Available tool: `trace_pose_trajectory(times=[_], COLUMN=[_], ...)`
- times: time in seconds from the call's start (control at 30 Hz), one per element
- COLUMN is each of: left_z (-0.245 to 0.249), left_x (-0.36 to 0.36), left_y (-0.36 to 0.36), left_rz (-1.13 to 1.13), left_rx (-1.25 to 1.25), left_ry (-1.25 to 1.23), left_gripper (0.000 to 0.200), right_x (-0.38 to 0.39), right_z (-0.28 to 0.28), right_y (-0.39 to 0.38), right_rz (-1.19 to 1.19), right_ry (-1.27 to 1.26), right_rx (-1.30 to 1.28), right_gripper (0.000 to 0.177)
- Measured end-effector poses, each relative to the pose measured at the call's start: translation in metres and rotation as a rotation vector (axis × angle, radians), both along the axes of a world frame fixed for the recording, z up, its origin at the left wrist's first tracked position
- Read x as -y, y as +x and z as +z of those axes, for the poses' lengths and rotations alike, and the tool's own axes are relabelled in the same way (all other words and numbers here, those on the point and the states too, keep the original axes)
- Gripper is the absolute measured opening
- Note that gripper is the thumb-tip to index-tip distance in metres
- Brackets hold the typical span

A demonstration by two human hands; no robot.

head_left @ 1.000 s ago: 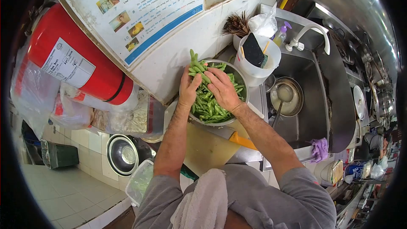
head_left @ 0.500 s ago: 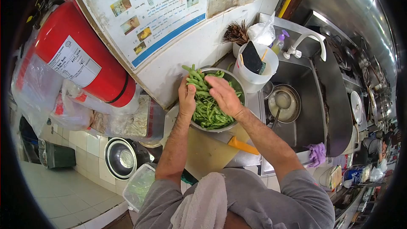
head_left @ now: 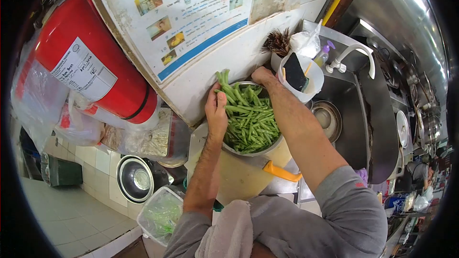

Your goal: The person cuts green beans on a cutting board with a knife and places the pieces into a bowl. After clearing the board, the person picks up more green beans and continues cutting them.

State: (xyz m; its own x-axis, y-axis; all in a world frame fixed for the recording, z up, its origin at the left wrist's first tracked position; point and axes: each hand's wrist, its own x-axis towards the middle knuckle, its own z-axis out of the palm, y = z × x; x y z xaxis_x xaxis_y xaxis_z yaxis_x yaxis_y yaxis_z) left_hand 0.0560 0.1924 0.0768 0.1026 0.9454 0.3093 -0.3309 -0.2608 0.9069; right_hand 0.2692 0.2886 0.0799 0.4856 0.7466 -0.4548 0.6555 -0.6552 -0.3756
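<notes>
Currently:

- **Metal bowl** (head_left: 270, 149): left of the sink (head_left: 351, 129), heaped with green beans (head_left: 251, 119).
- **Left hand** (head_left: 216, 112): at the bowl's left rim. Its fingers are pressed together round a bean bundle (head_left: 224, 83), whose ends stand up against the tiled wall.
- **Right hand** (head_left: 262, 75): at the far rim, just beside the white tub (head_left: 313, 88). The fingers curl out of sight, so the grip cannot be told.
- **Cutting board** (head_left: 239, 174) and **orange knife handle** (head_left: 283, 172): on the near side of the bowl.

Handling note: the bundle probably does best held snugly with its ends level, over the bowl, so strays fall back in.
</notes>
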Motion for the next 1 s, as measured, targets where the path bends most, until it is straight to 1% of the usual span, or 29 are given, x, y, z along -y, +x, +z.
trace_pose_trajectory(times=[0.03,0.07,0.1,0.13,0.2,0.23,0.27,0.3,0.37,0.43,0.47,0.53,0.57,0.6,0.63,0.67,0.7,0.73,0.77,0.8,0.83,0.87,0.9,0.97,1.0], left_z=[0.003,0.006,0.009,0.013,0.015,0.015,0.015,0.016,0.017,0.015,0.012,0.007,0.006,0.008,0.012,0.015,0.018,0.017,0.014,0.012,0.012,0.015,0.02,0.038,0.033], left_x=[0.0,0.001,0.003,0.005,0.007,0.007,0.008,0.01,0.014,0.015,0.016,0.017,0.019,0.023,0.028,0.033,0.039,0.047,0.054,0.062,0.071,0.082,0.097,0.134,0.149], left_y=[-0.001,-0.002,-0.003,-0.005,-0.009,-0.011,-0.012,-0.012,-0.012,-0.015,-0.017,-0.021,-0.024,-0.028,-0.033,-0.037,-0.04,-0.045,-0.051,-0.056,-0.06,-0.061,-0.061,-0.058,-0.054], left_rz=[-0.001,0.008,0.017,0.026,0.021,0.019,0.016,0.017,0.065,0.063,0.056,0.077,0.096,0.097,0.146,0.196,0.275,0.279,0.322,0.366,0.38,0.39,0.251,0.018,0.033], left_rx=[0.002,0.003,-0.032,-0.065,-0.081,-0.083,-0.086,-0.086,-0.108,-0.108,-0.106,-0.097,-0.085,-0.087,-0.129,-0.172,-0.166,-0.167,-0.21,-0.254,-0.255,-0.256,-0.164,0.003,0.0], left_ry=[-0.04,-0.039,-0.083,-0.127,-0.122,-0.092,-0.062,-0.059,-0.057,-0.05,-0.045,-0.041,-0.028,-0.031,-0.019,-0.005,0.026,0.03,0.027,0.02,0.077,0.078,0.002,-0.157,-0.153], left_gripper=[0.055,0.055,0.054,0.053,0.052,0.052,0.053,0.053,0.054,0.054,0.054,0.052,0.051,0.051,0.048,0.046,0.038,0.038,0.034,0.03,0.027,0.027,0.025,0.025,0.025], right_x=[-0.02,-0.032,-0.025,-0.023,-0.018,-0.007,-0.005,-0.004,-0.003,0.003,0.004,0.007,0.014,0.023,0.031,0.041,0.054,0.069,0.087,0.109,0.134,0.163,0.193,0.244,0.265], right_z=[-0.033,-0.051,-0.046,-0.044,-0.035,-0.02,-0.017,-0.016,-0.015,-0.004,0.002,0.021,0.031,0.048,0.065,0.078,0.088,0.097,0.107,0.115,0.122,0.13,0.131,0.117,0.1], right_y=[0.011,0.016,0.013,0.013,0.013,0.011,0.009,0.01,0.008,0.002,0.0,-0.005,-0.009,-0.015,-0.019,-0.024,-0.03,-0.036,-0.039,-0.041,-0.046,-0.058,-0.072,-0.098,-0.11], right_rz=[0.042,0.084,0.012,0.018,-0.023,0.07,0.07,0.093,0.12,0.063,0.064,0.21,0.212,0.237,0.262,0.263,0.266,0.268,0.272,0.373,0.476,0.466,0.453,0.457,0.477], right_ry=[-0.091,-0.181,-0.115,-0.117,-0.134,-0.127,-0.127,-0.099,-0.07,0.09,0.086,0.22,0.214,0.289,0.366,0.369,0.539,0.71,0.717,0.921,1.121,1.051,0.969,0.834,0.845], right_rx=[0.011,0.024,0.0,0.001,0.011,0.015,0.015,0.054,0.091,0.139,0.136,0.228,0.224,0.309,0.396,0.396,0.453,0.507,0.506,0.418,0.321,0.077,-0.164,-0.489,-0.501], right_gripper=[0.047,0.05,0.052,0.052,0.05,0.045,0.045,0.041,0.038,0.031,0.031,0.029,0.029,0.028,0.027,0.027,0.024,0.021,0.021,0.021,0.022,0.021,0.02,0.022,0.022])
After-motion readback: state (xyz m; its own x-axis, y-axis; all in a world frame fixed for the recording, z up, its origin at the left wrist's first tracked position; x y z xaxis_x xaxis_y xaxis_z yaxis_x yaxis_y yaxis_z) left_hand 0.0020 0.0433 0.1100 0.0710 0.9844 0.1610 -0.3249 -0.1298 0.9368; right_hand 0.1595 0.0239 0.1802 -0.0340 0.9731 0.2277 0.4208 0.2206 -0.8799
